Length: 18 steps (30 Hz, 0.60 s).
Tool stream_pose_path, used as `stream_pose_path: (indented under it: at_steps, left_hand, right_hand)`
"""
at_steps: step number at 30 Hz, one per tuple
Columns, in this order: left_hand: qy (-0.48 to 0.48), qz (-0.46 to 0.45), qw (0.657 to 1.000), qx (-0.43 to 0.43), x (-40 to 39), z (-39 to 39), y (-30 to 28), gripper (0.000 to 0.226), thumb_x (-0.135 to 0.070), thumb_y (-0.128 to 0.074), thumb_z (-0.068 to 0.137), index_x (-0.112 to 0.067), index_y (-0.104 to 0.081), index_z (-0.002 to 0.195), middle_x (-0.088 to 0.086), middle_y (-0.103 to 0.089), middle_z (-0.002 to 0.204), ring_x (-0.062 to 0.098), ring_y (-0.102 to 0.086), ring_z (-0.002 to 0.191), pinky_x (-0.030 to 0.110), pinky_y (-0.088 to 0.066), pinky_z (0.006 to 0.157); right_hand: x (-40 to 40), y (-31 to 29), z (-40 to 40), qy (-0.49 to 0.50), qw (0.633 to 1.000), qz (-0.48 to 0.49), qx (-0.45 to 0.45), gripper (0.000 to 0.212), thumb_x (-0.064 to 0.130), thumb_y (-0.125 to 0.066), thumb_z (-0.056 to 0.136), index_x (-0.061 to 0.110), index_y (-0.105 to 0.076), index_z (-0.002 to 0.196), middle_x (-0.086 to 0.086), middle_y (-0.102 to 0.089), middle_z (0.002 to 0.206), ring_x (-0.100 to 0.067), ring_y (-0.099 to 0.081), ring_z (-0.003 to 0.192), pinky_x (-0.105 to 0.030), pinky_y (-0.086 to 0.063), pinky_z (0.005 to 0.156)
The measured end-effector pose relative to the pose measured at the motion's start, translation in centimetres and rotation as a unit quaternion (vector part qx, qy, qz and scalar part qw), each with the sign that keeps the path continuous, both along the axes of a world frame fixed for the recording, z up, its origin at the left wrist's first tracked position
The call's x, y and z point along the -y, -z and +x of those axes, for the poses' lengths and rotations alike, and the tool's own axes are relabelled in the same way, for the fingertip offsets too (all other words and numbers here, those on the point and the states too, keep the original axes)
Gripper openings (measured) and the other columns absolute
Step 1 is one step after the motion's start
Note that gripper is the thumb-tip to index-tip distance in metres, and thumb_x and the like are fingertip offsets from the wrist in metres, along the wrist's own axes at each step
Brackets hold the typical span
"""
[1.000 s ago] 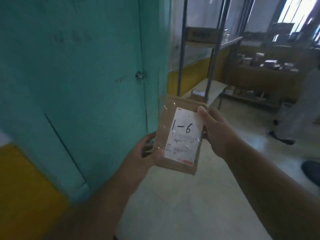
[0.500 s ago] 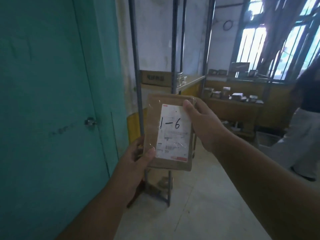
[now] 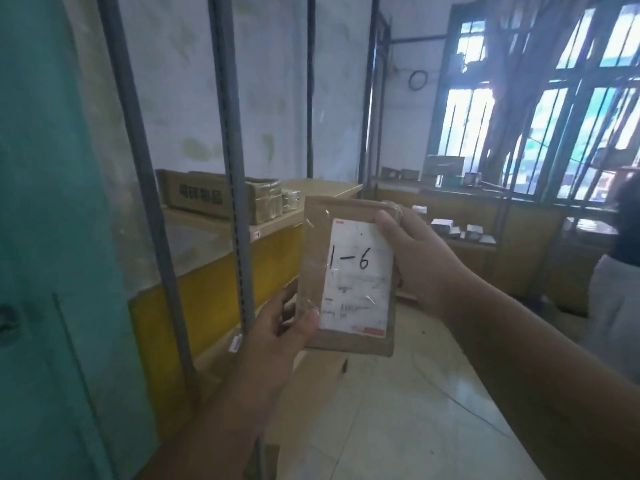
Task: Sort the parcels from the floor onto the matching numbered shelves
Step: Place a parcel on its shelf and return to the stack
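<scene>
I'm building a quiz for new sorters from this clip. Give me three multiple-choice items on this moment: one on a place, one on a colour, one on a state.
1. Where is the brown parcel?
A. On the floor
B. Held up in front of the metal shelving
C. On a shelf

2. What colour is the door at the left?
A. Teal
B. Red
C. White

3. How is the parcel held?
A. By the left hand alone
B. By the right hand alone
C. By both hands

Answers:
1 B: it is up in the air, with the grey shelf upright behind it.
2 A: the door panel is plainly teal.
3 C: the left hand grips the lower left edge and the right hand grips the upper right edge.
</scene>
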<state>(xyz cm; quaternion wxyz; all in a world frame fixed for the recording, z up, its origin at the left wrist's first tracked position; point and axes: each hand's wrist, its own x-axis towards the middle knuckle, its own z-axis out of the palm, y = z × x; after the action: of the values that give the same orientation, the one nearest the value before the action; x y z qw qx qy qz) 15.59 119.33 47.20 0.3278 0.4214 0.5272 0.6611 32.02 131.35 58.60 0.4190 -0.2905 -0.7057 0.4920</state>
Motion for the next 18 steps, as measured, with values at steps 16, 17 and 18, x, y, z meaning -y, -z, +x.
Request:
stream_pose_path:
  at_steps: [16,17,18]
  left_hand:
    - [-0.165,-0.012,0.971,-0.174,-28.2,-4.5,-10.2,0.050,-0.047,-0.070,0.087,-0.070,-0.045,0.124,-0.025,-0.059,0.127,-0.018,-0.062,0.093,0.011,-0.048,0.070]
    - [-0.167,-0.025,0.966,-0.195,-29.5,-5.3,-10.5,0.053,-0.050,-0.071,0.086,-0.071,-0.044,0.125,-0.024,-0.058,0.130,-0.016,-0.062,0.096,0.015,-0.049,0.073]
    - [-0.174,-0.034,0.961,-0.211,-30.8,-6.2,-10.9,0.058,-0.053,-0.072,0.083,-0.070,-0.042,0.130,-0.023,-0.058,0.131,-0.015,-0.061,0.098,0.015,-0.049,0.074]
  right_hand:
    - [-35.5,-6.7,-12.0,-0.032,0.999,0.019,0.033,0.054,0.056,-0.035,0.103,0.019,-0.046,0.141,0.011,-0.045,0.085,-0.002,-0.043,0.073,-0.027,-0.039,0.068]
    - [-37.0,-7.1,-13.0,-0.030,0.999,0.017,0.035,0.055,0.056,-0.035,0.103,0.018,-0.046,0.141,0.011,-0.044,0.084,-0.002,-0.042,0.072,-0.026,-0.038,0.066]
    - [-38.5,-7.6,-14.1,-0.032,0.999,0.004,0.042,0.050,0.056,-0.034,0.103,0.020,-0.050,0.134,0.011,-0.044,0.080,-0.003,-0.041,0.067,-0.027,-0.037,0.061]
